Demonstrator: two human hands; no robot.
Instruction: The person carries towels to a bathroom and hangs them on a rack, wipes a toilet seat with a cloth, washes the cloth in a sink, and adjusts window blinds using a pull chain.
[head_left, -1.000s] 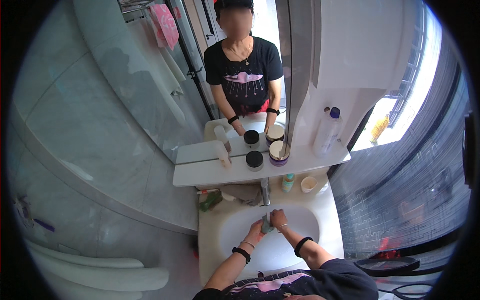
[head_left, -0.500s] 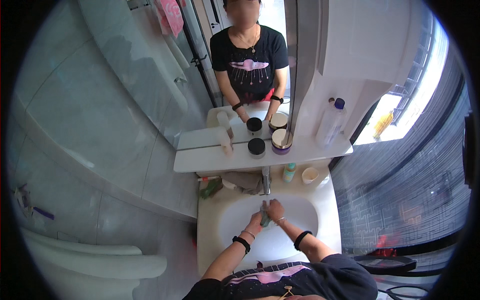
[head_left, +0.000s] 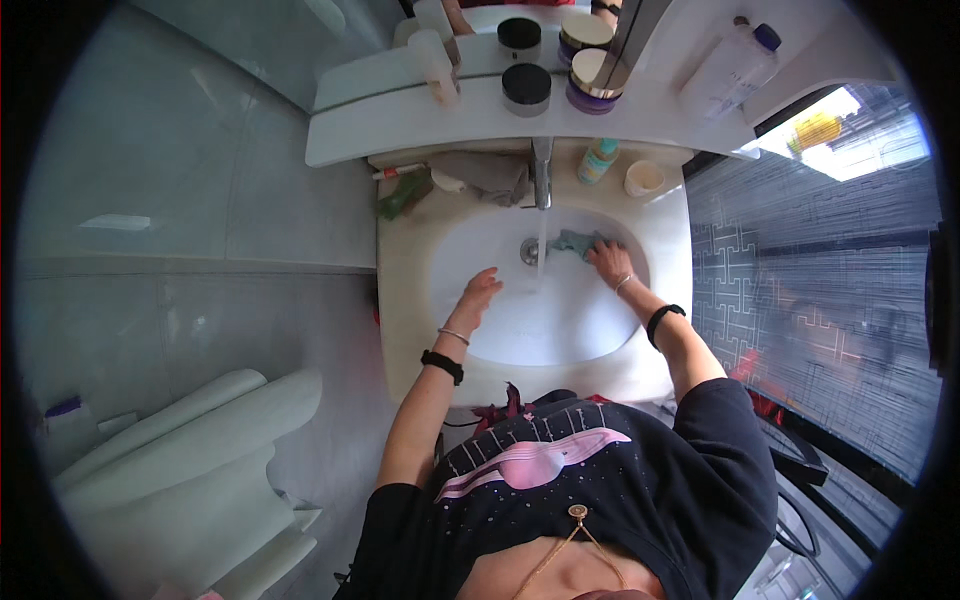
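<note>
Water runs from the silver faucet into the white sink, falling beside the round drain. On the basin's right slope lies a wet grey-green cloth. My right hand has its fingers on the cloth's right end, apparently gripping it; the fingertips are partly hidden. Left of the stream, my left hand hovers over the basin, holding nothing, with its fingers loosely extended.
Behind the basin are a grey cloth, a green item, a small bottle and a white cup. Above them, a white shelf carries jars and a clear bottle; it overhangs the counter's back.
Both hands were together on the cloth under the faucet. They have parted: the right moved right with the cloth, the left came away empty. The view has tilted down.
</note>
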